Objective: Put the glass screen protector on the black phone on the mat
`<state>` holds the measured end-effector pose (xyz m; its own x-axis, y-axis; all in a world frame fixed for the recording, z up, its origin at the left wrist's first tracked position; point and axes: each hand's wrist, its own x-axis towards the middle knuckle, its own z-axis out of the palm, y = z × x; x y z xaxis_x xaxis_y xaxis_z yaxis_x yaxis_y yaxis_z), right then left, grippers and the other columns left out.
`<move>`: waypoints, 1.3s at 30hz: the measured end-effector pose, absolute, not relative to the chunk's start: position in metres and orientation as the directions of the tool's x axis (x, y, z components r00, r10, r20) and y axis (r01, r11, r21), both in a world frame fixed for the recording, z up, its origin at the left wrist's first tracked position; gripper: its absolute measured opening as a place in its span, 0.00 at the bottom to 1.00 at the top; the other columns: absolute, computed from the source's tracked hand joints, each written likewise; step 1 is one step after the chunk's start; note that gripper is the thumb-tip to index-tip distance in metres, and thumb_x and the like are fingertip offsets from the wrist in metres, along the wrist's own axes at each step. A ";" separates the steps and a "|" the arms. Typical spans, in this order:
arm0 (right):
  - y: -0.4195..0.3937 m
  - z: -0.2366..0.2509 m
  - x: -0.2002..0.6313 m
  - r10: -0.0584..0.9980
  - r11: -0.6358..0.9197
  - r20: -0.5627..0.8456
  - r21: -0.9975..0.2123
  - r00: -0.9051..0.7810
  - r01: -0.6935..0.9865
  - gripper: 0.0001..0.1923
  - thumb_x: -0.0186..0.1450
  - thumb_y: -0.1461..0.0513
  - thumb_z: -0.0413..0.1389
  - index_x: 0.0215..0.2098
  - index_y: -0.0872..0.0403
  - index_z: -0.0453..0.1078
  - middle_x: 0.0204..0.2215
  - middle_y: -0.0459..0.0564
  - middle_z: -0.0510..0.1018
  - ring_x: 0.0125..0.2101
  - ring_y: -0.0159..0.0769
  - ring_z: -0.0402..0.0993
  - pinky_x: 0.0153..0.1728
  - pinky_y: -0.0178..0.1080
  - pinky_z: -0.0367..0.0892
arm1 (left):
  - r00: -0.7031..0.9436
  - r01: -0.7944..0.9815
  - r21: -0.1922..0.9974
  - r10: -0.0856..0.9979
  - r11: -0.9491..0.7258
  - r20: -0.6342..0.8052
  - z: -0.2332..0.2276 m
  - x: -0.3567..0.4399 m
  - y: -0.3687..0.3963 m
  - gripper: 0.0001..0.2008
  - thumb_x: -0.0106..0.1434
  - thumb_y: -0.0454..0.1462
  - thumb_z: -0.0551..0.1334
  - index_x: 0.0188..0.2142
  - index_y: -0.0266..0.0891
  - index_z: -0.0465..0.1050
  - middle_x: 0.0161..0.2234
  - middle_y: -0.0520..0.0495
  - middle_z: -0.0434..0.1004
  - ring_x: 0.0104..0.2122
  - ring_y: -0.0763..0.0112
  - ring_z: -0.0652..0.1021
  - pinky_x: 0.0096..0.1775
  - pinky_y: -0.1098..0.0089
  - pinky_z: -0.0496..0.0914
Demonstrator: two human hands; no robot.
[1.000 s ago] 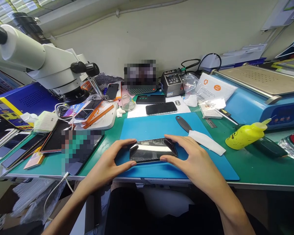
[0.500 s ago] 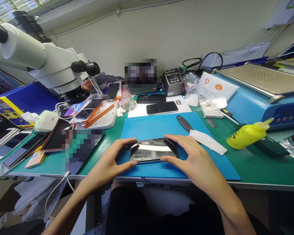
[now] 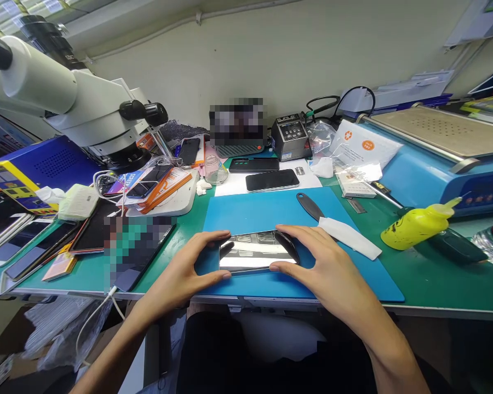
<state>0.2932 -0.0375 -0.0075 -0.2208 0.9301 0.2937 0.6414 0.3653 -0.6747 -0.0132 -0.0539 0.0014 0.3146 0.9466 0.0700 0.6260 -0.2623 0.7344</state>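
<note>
A smartphone (image 3: 258,253) with a glossy, reflective screen lies sideways between my hands, low over the blue mat (image 3: 250,213). My left hand (image 3: 193,262) grips its left end, thumb on the near edge and fingers at the far edge. At the right end, my right hand (image 3: 316,257) holds it the same way. Whether the phone touches the mat cannot be made out. Just beyond my right hand rests a dark-handled tool (image 3: 309,206), its other end covered by a folded white wipe (image 3: 349,238). A second phone (image 3: 272,180) lies on white paper behind the mat.
On the left stand a microscope (image 3: 86,109) and a blue machine (image 3: 53,161), with several phones and a large dark device (image 3: 148,257) near the front edge. To the right are a yellow bottle (image 3: 414,227) and a blue heating plate machine (image 3: 435,164). A soldering station (image 3: 291,138) stands behind.
Reflections on the phone's screen have shifted, with a broader bright patch along the near side, consistent with a slight tilt. Both hands keep their grip in nearly the same place.
</note>
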 end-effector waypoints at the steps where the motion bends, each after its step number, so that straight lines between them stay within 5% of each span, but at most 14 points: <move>1: -0.038 -0.007 0.293 0.929 0.367 0.294 -0.670 -0.223 0.646 0.27 0.67 0.49 0.68 0.62 0.43 0.75 0.59 0.50 0.82 0.60 0.55 0.76 0.61 0.56 0.72 | 0.316 0.627 0.733 0.946 -0.262 0.068 0.001 -0.013 -0.054 0.32 0.69 0.46 0.72 0.69 0.56 0.65 0.68 0.48 0.72 0.67 0.55 0.73 0.68 0.53 0.69; 39: -0.038 -0.008 0.292 0.922 0.381 0.316 -0.646 -0.223 0.662 0.28 0.68 0.49 0.67 0.63 0.45 0.74 0.59 0.51 0.82 0.59 0.54 0.77 0.60 0.54 0.73 | 0.317 0.643 0.716 0.945 -0.273 0.076 0.002 -0.011 -0.054 0.32 0.69 0.47 0.71 0.69 0.56 0.65 0.68 0.48 0.71 0.68 0.54 0.72 0.69 0.52 0.67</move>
<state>0.2917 -0.0385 -0.0075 -0.2227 0.9222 0.3161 0.6618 0.3811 -0.6456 -0.0113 -0.0541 0.0018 0.3166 0.9455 0.0760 0.6428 -0.2728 0.7158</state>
